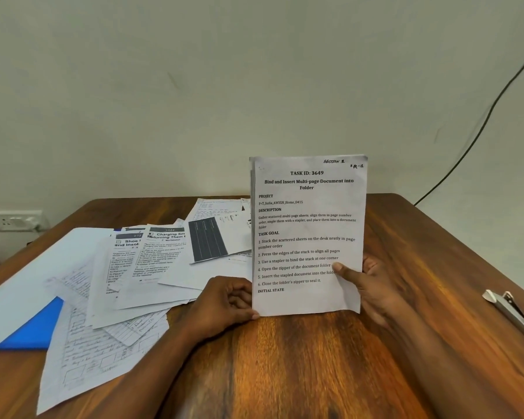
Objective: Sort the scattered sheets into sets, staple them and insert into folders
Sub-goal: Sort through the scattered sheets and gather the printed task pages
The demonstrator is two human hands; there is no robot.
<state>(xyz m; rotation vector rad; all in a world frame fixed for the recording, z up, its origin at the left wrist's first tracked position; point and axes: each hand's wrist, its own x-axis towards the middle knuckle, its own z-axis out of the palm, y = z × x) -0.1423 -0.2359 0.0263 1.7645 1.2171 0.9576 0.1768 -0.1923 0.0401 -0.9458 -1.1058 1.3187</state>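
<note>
Low centre, the left hand (224, 300) and right hand (372, 285) grip a stack of sheets (307, 234) upright on the worktop (285, 367), long axis vertical; the stapler (511, 311) lies lower right, nearer the right hand.

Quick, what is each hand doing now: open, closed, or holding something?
Left hand: fingers curled, pinching the lower left edge of the upright paper stack.
Right hand: gripping the stack's lower right edge, thumb in front.
</note>
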